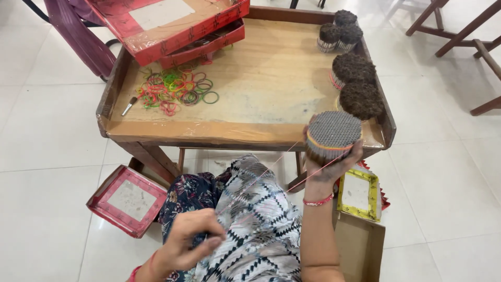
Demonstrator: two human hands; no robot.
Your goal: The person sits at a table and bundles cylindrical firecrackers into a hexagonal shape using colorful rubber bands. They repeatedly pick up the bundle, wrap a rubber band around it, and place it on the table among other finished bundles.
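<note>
A bundle of sticks being tied over a low wooden worktop (250, 130) on white floor tiles.

The bundle (334, 134) is being gripped by the right hand (329, 167) at the worktop's front edge; thread (261, 175) is being pinched by the left hand (190, 237); rubber bands (175, 86) are lying scattered.

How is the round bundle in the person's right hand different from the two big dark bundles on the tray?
The held bundle shows a flat, grey, even top; the two dark bundles have rough, brown tops. The held bundle is lifted in the right hand, with a thread running to the left hand; the dark ones rest on the tray. All are round.
</note>
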